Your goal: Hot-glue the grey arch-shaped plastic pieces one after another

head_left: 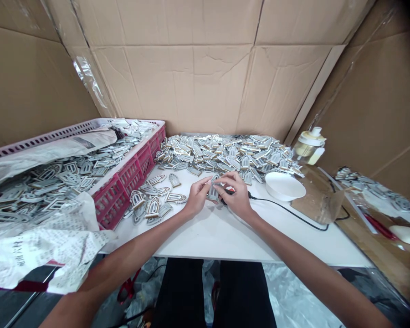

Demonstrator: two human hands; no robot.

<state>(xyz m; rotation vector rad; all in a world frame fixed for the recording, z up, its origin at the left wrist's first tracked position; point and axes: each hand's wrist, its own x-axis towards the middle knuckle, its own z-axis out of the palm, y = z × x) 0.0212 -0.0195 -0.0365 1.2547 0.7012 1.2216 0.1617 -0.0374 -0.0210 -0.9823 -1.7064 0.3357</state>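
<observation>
Near the middle of the white table, my left hand (198, 196) pinches a small grey arch-shaped piece (213, 193) between thumb and fingers. My right hand (237, 195) closes on the same piece from the other side, fingertips at its upper part. Under the right hand shows a dark corded tool (249, 195) with a bit of red; whether the palm grips it or it lies on the table, I cannot tell. Several loose arch pieces (152, 207) with brown edges lie left of my left hand. Behind both hands spreads a large heap of similar pieces (222, 152).
A pink and white plastic crate (114, 207) full of arch pieces and crumpled paper (51, 250) stands at left. To the right are a white bowl (285, 187), a black cable (294, 209), a clear bottle (309, 145) and cardboard (314, 196). Cardboard walls (177, 82) enclose the table.
</observation>
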